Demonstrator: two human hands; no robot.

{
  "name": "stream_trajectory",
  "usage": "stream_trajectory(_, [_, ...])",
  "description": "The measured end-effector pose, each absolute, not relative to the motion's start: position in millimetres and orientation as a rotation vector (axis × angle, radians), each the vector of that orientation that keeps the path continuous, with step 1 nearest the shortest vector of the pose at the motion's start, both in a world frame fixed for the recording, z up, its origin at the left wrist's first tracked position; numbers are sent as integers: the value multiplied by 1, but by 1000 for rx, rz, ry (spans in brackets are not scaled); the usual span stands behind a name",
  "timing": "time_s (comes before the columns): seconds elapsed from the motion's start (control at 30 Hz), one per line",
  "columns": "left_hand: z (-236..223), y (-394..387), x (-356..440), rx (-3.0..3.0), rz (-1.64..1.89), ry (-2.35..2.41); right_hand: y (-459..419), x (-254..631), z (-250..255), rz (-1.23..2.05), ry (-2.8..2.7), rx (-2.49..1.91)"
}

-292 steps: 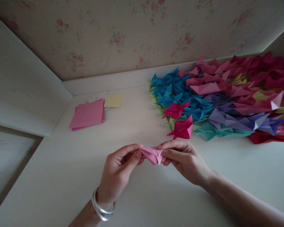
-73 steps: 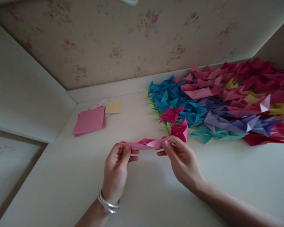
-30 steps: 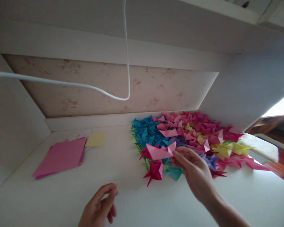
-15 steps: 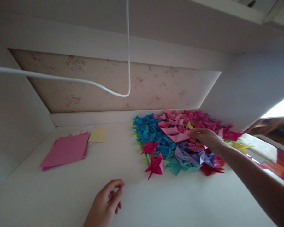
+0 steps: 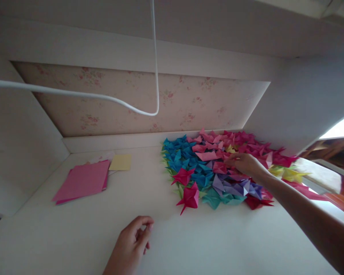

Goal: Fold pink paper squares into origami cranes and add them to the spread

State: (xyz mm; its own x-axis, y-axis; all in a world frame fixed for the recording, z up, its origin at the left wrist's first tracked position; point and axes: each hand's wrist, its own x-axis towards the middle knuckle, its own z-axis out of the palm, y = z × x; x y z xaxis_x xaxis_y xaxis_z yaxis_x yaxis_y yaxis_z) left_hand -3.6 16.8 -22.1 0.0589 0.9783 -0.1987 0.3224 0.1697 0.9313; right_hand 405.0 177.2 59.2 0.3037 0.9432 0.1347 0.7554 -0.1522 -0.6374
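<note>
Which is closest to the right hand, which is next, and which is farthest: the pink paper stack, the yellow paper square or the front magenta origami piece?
From the right hand, in the head view:
1. Front magenta origami piece: to its left, nearer the wearer.
2. Yellow paper square: farther left.
3. Pink paper stack: farthest left.

Right hand point(image 5: 243, 163) stretched forward, left hand point(image 5: 132, 241) loosely curled

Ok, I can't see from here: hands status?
Right hand at folded-paper pile, hold unclear. Left hand loosely curled, nothing seen in it. White cord apart from both.
</note>
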Motion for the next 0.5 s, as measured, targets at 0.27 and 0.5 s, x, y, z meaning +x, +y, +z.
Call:
stream_trajectory(0.27, [-15,15,-3,1410,808,1465,162,395,68,156,-1896,-1963])
stream_trajectory(0.5, [-16,14,-2,1496,820,1436,140,382,58,-8,-2246,-1749])
